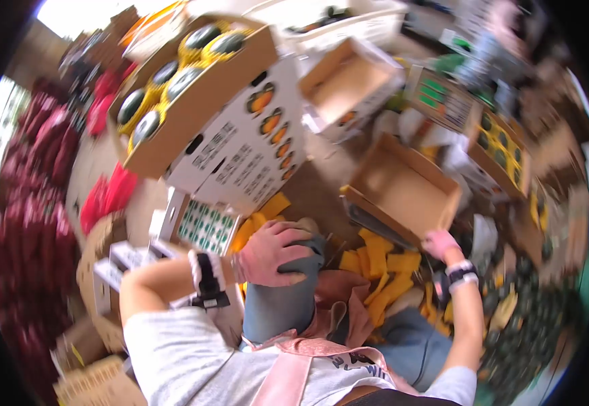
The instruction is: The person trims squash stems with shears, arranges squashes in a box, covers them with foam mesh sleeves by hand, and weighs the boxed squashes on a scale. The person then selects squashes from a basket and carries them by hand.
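Left hand [277,254]: resting on the denim-covered knee [274,308], fingers somewhat spread. Right hand [441,245]: at the near corner of the brown cardboard box [403,189], fingers curled; cannot tell whether they pinch its rim. Box open-topped, tilted, ahead and right of the knee. Yellow packing pieces [376,260] lie just below it; dark green produce [525,314] heaped at right.

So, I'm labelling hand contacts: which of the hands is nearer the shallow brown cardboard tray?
Right. The right hand is at the near edge of the cardboard tray, apparently gripping it; the left hand rests on the bent left leg, left of the tray.
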The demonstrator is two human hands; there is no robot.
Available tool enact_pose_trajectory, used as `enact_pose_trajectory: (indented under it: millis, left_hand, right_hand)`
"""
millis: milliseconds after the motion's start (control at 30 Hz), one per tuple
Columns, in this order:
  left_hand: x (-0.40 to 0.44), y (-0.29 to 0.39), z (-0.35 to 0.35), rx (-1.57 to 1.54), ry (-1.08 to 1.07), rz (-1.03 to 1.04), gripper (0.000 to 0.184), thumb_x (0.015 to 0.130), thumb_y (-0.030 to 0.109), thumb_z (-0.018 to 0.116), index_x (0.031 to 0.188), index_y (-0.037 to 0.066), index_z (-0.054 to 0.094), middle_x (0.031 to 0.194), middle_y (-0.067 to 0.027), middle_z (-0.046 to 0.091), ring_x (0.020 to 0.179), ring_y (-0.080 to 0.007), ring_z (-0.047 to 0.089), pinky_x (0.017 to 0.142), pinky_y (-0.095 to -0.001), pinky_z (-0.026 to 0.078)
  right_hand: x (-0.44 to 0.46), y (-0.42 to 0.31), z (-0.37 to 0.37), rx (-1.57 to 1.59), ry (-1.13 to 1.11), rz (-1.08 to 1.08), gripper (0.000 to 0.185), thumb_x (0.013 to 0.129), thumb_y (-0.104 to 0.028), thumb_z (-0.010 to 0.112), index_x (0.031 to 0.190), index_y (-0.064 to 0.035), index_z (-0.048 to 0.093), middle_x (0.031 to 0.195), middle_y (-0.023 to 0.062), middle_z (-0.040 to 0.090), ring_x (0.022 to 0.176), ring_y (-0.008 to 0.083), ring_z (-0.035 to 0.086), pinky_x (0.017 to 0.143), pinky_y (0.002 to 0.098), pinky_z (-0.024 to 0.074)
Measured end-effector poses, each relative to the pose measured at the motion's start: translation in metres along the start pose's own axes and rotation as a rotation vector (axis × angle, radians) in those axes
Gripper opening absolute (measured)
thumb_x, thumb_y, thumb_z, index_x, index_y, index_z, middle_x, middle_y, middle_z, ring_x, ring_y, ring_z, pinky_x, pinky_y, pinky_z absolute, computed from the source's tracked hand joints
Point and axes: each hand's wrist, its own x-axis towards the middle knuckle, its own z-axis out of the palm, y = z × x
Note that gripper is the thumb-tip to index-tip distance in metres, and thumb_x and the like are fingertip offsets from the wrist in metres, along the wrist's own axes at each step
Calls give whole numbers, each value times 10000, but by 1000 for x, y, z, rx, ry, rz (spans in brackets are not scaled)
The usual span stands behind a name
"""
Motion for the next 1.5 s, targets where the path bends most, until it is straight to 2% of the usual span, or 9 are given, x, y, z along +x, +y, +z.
enact_pose_trajectory:
  millis: [133, 333, 633, 800, 933, 1000, 1200, 1400, 1500]
  left_hand:
    - [24, -30, 11, -87, -60, -106, 402, 645, 372, 732, 968, 161, 618, 1133, -69, 552, 1032, -322, 526, 813, -447, 436]
    - [45, -36, 8, -238, -102, -393, 333, 661, 376, 711, 894, 150, 636, 1053, -72, 575, 995, -312, 550, 813, -435, 448]
    - [-10, 58, -26, 148, -124, -1105, 603, 761, 477, 612, 1284, 201, 494, 1209, -145, 488, 1139, -359, 461, 910, -572, 353]
    - [-44, 108, -56, -214, -41, -1360, 573, 795, 427, 591, 1309, 201, 474, 1299, -162, 452, 1215, -387, 415, 950, -531, 384]
    - [-123, 138, -91, -872, -44, -1708, 512, 821, 436, 545, 1200, 93, 572, 1144, -197, 612, 1039, -343, 590, 895, -411, 459]
    - [-189, 158, -72, -917, -37, -1507, 494, 812, 432, 557, 1126, 57, 621, 1090, -193, 641, 982, -320, 621, 860, -385, 478]
    - [-276, 237, -176, -1084, 376, -2021, 415, 845, 350, 589, 1131, 49, 602, 896, -76, 648, 816, -190, 615, 706, -328, 503]
    - [-271, 298, -201, -1293, 953, -2137, 368, 892, 309, 578, 1164, 61, 579, 964, -70, 627, 826, -190, 606, 685, -341, 519]
    - [-268, 329, -142, -986, 689, -1972, 316, 939, 255, 481, 1158, 48, 578, 1053, -157, 623, 984, -295, 603, 845, -358, 499]
  right_hand:
    - [23, -15, -90, 104, -127, -251, 474, 762, -320, 676, 1134, -39, 584, 1110, 184, 616, 1045, 333, 583, 911, 402, 464]
    - [31, -69, -146, 17, 198, -570, 402, 806, -244, 638, 1144, -60, 521, 979, 162, 577, 921, 348, 545, 826, 435, 456]
    - [-110, -260, -276, 285, -665, -912, 425, 816, -231, 649, 1195, -66, 548, 1017, 158, 606, 889, 308, 609, 781, 368, 492]
    - [-124, -364, -368, 410, -582, -888, 528, 800, -131, 680, 1287, -65, 488, 1112, 129, 596, 996, 236, 606, 873, 326, 487]
    - [-103, -441, -398, 263, -480, -939, 605, 804, -124, 671, 1354, -84, 421, 1153, 135, 574, 1050, 239, 585, 900, 334, 476]
    - [-100, -485, -428, 193, -502, -902, 611, 818, -118, 656, 1371, -90, 397, 1126, 120, 581, 969, 211, 600, 871, 320, 484]
    - [-87, -597, -522, 1405, -70, -763, 387, 909, -138, 574, 1271, -53, 468, 985, 99, 632, 861, 172, 607, 793, 299, 508]
    - [-109, -666, -681, 2423, 21, -1275, 225, 826, -182, 602, 954, 2, 582, 814, 138, 551, 683, 246, 493, 757, 450, 442]
    - [-116, -743, -715, 2523, -7, -1376, 186, 818, -203, 558, 817, -21, 519, 754, 137, 489, 639, 231, 421, 671, 417, 406]
